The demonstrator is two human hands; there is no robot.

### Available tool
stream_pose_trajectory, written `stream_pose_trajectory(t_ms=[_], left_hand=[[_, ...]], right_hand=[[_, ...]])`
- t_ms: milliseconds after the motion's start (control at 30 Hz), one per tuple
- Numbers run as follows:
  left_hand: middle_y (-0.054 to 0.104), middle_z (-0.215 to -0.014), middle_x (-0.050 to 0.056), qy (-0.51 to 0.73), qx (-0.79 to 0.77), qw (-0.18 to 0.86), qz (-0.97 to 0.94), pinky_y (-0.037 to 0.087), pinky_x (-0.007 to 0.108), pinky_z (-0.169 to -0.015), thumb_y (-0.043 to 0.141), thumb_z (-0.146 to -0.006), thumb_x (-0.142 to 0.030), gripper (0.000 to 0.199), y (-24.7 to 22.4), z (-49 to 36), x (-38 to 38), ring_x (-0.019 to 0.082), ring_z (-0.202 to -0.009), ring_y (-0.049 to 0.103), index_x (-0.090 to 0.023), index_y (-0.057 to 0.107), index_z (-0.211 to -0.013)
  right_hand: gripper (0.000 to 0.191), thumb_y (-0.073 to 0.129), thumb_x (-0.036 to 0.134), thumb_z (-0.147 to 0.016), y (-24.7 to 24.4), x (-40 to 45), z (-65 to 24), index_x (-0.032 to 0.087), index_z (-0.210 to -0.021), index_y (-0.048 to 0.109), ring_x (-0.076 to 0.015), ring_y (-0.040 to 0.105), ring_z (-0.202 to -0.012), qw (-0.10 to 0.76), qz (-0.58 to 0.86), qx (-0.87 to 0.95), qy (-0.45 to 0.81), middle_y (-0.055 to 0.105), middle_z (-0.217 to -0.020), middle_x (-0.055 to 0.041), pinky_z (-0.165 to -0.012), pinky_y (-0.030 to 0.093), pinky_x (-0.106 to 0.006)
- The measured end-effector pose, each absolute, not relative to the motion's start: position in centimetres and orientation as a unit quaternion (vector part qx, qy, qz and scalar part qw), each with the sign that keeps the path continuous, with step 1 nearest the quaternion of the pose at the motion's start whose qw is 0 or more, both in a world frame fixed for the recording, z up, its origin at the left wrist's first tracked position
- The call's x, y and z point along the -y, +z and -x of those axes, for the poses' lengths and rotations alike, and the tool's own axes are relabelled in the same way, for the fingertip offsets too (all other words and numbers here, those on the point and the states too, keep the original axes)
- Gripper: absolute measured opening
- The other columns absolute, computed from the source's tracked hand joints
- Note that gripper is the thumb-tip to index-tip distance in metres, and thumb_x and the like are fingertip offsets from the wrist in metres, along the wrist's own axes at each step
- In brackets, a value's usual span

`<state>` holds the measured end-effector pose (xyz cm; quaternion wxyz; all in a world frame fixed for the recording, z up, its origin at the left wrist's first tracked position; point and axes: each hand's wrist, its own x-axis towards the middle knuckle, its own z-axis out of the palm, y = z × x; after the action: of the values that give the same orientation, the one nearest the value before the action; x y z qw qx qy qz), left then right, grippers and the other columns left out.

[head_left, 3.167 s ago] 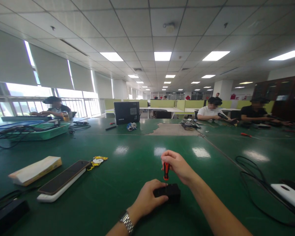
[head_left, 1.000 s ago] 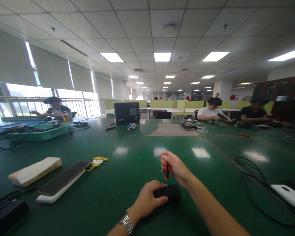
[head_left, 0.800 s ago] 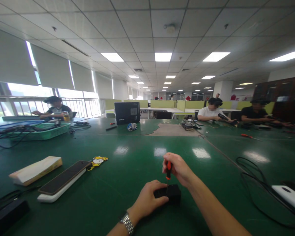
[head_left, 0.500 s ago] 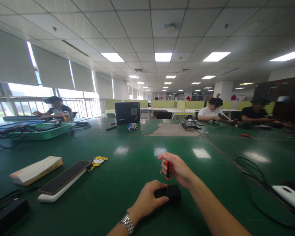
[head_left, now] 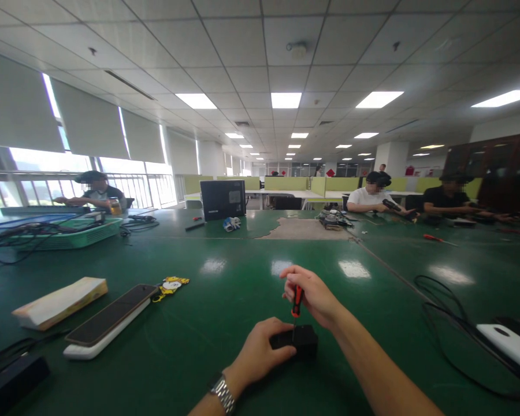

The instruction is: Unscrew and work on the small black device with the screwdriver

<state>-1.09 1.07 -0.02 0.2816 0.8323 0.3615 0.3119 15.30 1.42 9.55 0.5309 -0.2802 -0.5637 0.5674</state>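
Note:
A small black box-shaped part (head_left: 307,342) lies on the green table (head_left: 190,335) in front of me. My left hand (head_left: 260,348) grips its left end, fingers behind and thumb along the near side, with a metal-band watch on the wrist. Above the box my right hand (head_left: 311,294) is closed around the handle of a red and black screwdriver (head_left: 296,301). The screwdriver stands nearly upright, and its thin shaft meets the top of the box. Exactly what the tip touches is too small to make out.
To the left lie a phone (head_left: 112,312) on a white slab and a paper pad (head_left: 60,301). A green basket (head_left: 78,234) of cables stands farther back. A cable (head_left: 433,335) and a white device (head_left: 509,346) lie right. Co-workers sit across the table.
The right hand's fingers have shifted slightly on the screwdriver handle. The left hand still holds the box in place. The whole view has moved a little.

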Motion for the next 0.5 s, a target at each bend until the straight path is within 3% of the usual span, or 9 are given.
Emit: stream_pose_trajectory(t_ms=[100, 300, 500], left_hand=[[0.067, -0.097, 0.004, 0.312, -0.36, 0.282, -0.833, 0.045, 0.028, -0.079, 0.072, -0.076, -0.035, 0.037, 0.07, 1.07, -1.06, 0.021, -0.088, 0.06, -0.022, 0.068, -0.11], [0.067, -0.096, 0.004, 0.311, -0.358, 0.281, -0.834, 0.046, 0.028, -0.079, 0.071, -0.076, -0.037, 0.037, 0.11, 1.09, -1.08, 0.021, -0.087, 0.06, -0.021, 0.068, -0.109], [0.067, -0.095, 0.003, 0.318, -0.358, 0.279, -0.832, 0.045, 0.027, -0.078, 0.073, -0.075, -0.035, 0.035, -0.33, 1.04, -1.23, 0.02, -0.086, 0.06, -0.023, 0.069, -0.109]], right_hand=[[0.018, 0.06, 0.037, -0.078, 9.23, -1.55, -14.92, 0.019, -0.081, 0.058, -0.0111, 0.05, -0.056, 0.54, 0.307, 0.553, 0.556, 0.052, -0.062, 0.0044, -0.062, 0.043, -0.027], [0.03, 0.068, 0.041, -0.073, 8.95, -1.47, -14.76, 0.019, -0.067, 0.05, -0.0112, 0.051, -0.049, 0.552, 0.312, 0.552, 0.542, 0.052, -0.053, 0.0052, -0.06, 0.044, -0.028], [0.04, 0.058, 0.056, -0.079, 8.95, -1.56, -14.52, 0.018, -0.066, 0.053, -0.0106, 0.046, -0.051, 0.549, 0.332, 0.568, 0.516, 0.048, -0.055, 0.0041, -0.058, 0.042, -0.026]])
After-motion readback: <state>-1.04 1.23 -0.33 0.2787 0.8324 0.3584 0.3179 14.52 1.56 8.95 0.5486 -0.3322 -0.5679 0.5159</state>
